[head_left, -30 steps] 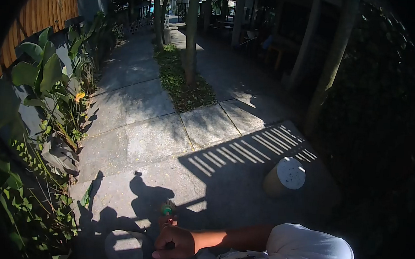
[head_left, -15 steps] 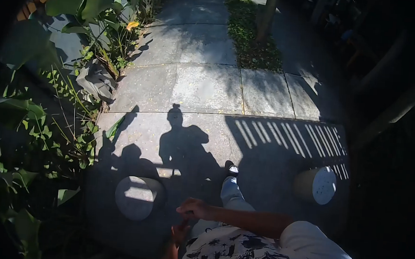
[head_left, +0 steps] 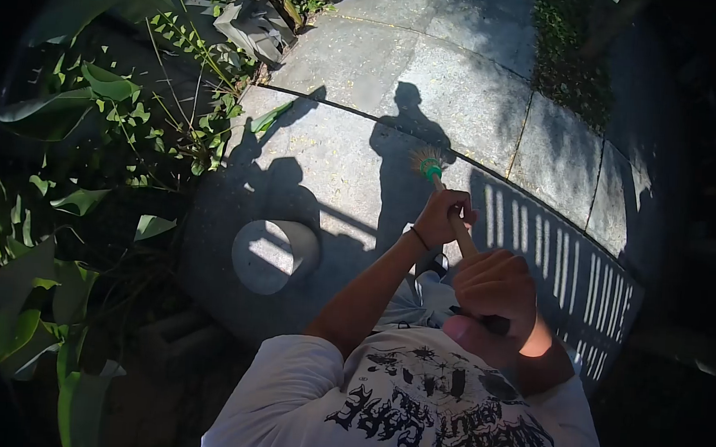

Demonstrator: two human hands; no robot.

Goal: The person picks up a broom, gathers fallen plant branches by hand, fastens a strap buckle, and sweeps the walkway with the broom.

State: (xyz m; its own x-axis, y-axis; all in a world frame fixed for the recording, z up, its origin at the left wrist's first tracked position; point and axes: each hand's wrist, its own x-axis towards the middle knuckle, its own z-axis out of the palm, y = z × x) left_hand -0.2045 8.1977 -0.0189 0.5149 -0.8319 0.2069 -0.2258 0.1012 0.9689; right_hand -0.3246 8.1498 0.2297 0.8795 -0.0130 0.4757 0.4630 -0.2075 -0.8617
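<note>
The left hand (head_left: 444, 218), a thin dark band (head_left: 419, 238) on its wrist, has its fingers curled around the pale wooden handle (head_left: 464, 241) of a tool. Closer to the body, the right hand (head_left: 497, 289) closes its fingers around the handle's near part. At the far end, a green collar (head_left: 432, 170) joins a fan of thin tan bristles (head_left: 424, 157) above grey concrete paving (head_left: 346, 153). A pale round-topped cylinder (head_left: 262, 256) stands to the left, near leafy green plants (head_left: 111, 84).
</note>
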